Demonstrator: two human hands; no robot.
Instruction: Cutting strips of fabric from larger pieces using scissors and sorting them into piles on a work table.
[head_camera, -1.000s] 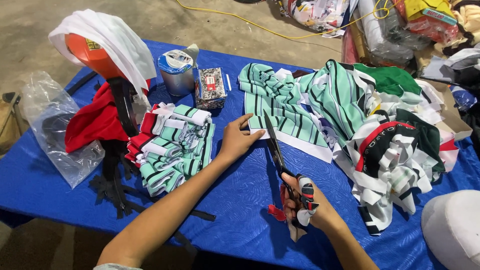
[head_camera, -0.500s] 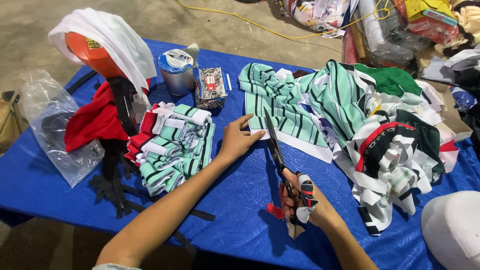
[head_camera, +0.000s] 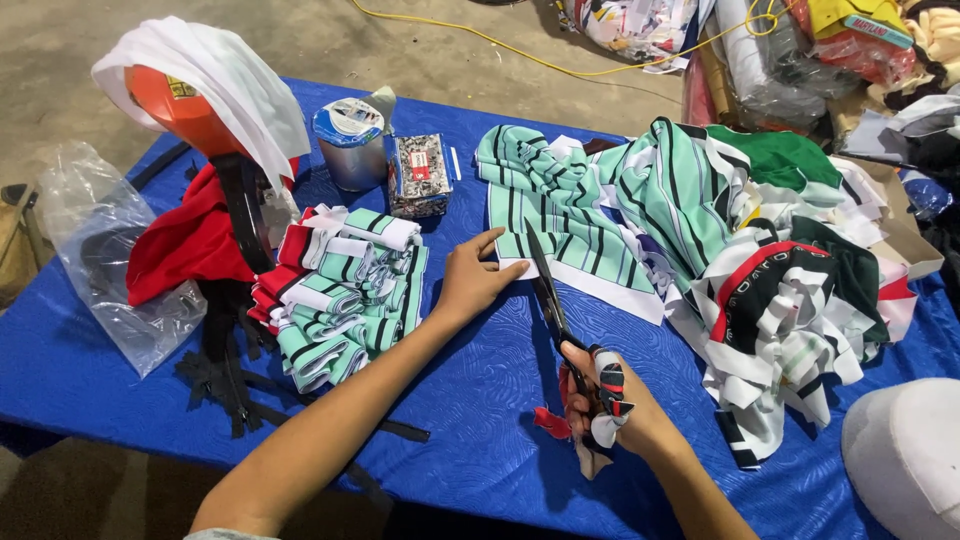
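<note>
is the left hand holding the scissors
No, the right hand grips the scissors, while the left hand presses flat on the striped fabric.

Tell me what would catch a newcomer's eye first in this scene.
At the centre, the right hand works long black scissors into a mint-green striped cloth, which the left hand holds flat on the blue table. Left of the hands sits a stack of folded striped pieces; to the right sprawls a heap of striped offcuts. At far left, an orange helmet sits under a white cloth.
</note>
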